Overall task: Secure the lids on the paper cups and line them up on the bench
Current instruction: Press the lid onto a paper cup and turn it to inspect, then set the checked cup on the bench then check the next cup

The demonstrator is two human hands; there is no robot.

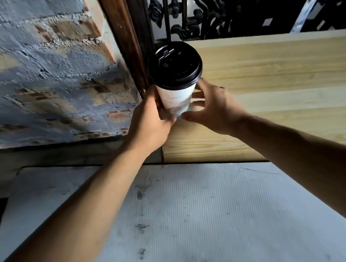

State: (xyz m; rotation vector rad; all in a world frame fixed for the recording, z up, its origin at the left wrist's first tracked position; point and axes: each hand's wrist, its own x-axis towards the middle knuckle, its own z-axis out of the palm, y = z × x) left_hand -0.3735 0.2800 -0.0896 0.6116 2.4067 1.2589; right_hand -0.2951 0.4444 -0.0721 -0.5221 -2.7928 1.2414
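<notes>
A white paper cup [176,99] with a black lid [175,66] seated on its rim stands upright at the left end of the pale wooden bench [267,87]. My left hand [150,122] grips the cup's lower left side with curled fingers. My right hand [213,107] curls round the cup's lower right side, thumb near the base. The cup's base is partly hidden by my fingers. No other cup is in view.
A rough brick wall [40,68] and a dark wooden post [129,41] rise just left of the cup. Black ornate ironwork [180,13] runs behind the bench. Grey corrugated sheeting [194,211] covers the ground below the bench's front edge.
</notes>
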